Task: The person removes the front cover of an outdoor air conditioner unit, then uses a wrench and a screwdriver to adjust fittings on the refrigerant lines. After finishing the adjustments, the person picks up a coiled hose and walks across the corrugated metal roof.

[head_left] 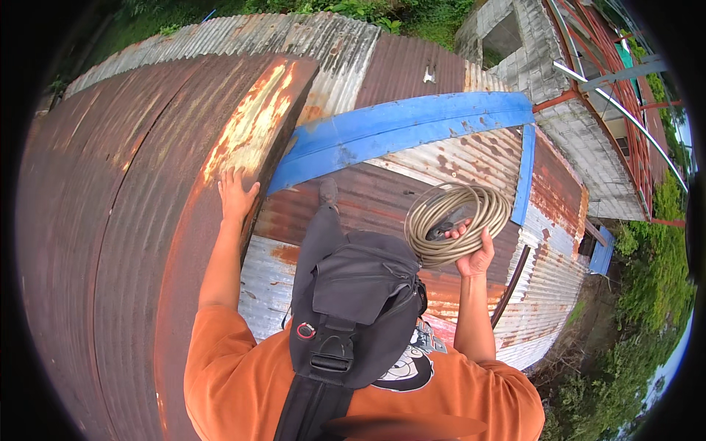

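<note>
My left hand (pixel 236 197) lies with its fingers spread on the rusty metal edge flashing (pixel 246 140) of the higher roof, holding nothing. In my right hand (pixel 476 257) is a coil of tan cable (pixel 496 209), wound in many loops. My fingers come through the middle of the coil from the right side. A dark grey object (pixel 445 226) sits inside the loops by my fingertips; its kind I cannot make out. Across my chest hangs a black sling bag (pixel 360 294).
Rusty corrugated sheets (pixel 346 206) lie under my shoe (pixel 329 192). A long blue metal strip (pixel 404 125) crosses ahead, and a shorter blue strip (pixel 524 176) lies to the right. Beyond stand a grey block wall (pixel 596 154) and red steel framing (pixel 625 88). The roof's right edge drops toward greenery (pixel 618 353).
</note>
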Tool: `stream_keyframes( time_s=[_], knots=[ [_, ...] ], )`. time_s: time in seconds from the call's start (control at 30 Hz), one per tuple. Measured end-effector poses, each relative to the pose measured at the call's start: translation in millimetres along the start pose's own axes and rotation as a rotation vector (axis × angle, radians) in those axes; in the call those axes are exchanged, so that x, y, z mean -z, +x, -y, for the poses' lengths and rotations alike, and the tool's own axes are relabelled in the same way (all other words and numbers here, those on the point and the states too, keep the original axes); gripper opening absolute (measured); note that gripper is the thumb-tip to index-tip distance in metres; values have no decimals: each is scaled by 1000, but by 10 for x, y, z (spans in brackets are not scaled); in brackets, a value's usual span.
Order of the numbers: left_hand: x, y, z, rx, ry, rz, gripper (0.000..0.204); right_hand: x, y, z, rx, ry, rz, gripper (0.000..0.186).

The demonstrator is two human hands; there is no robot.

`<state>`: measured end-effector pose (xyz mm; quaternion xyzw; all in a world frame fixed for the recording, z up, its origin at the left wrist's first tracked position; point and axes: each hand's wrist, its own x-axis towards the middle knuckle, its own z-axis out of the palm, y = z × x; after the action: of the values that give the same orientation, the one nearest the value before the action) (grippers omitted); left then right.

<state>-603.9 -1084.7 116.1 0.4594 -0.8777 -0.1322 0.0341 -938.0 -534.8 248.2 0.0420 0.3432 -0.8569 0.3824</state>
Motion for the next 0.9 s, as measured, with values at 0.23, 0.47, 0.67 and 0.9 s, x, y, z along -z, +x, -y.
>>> stream_keyframes(
  time_s=[0.23, 0.47, 0.67, 0.9],
  knots=[
    [-772, 1990, -773, -16, 195, 296, 105, -327, 1160, 664, 154, -11, 1, 54],
    [-1539, 3234, -1011, 72, 370, 470, 107, -879, 3231, 1038, 182, -69, -345, 34],
    [-1600, 3307, -955, 85, 365, 522, 101, -1178, 4371, 1277, 213, -56, -365, 30],
    [-1423, 3454, -1051, 145, 356, 645, 100, -1512, 4916, 1620, 183, -77, -311, 28]
  ],
)
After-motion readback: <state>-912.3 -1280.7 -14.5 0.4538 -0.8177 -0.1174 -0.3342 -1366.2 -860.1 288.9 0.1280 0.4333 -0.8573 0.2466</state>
